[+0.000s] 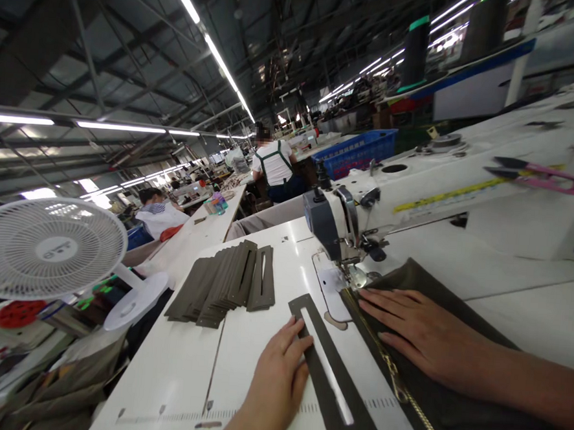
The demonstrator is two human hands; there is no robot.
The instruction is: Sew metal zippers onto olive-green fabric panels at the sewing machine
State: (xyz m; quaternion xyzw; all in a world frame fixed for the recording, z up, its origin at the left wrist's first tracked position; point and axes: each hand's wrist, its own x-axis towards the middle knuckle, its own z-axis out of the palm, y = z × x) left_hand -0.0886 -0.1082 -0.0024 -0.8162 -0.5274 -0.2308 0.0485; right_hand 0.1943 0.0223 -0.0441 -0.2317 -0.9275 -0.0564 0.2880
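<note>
My left hand (pixel 277 376) is at the left edge of a dark olive fabric strip (pixel 317 353) with a long slot cut through it. Its fingers are bent and closed on that edge. My right hand (pixel 420 333) lies flat, fingers stretched out, on a dark olive fabric piece (pixel 459 342). Along this piece runs a gold metal zipper (pixel 374 331), its pull (pixel 398 384) hanging below my fingers. The zipper's upper end is beside the presser foot of the sewing machine (pixel 332 224); the exact contact there is hard to make out.
A stack of similar slotted strips (pixel 219 282) lies left on the white table (pixel 243 361). Pink thread snips (pixel 547 176) and a yellow tape measure (pixel 453 194) are on the machine. A white fan (pixel 51 249) stands left. Beyond are a blue crate (pixel 356 151) and two seated people.
</note>
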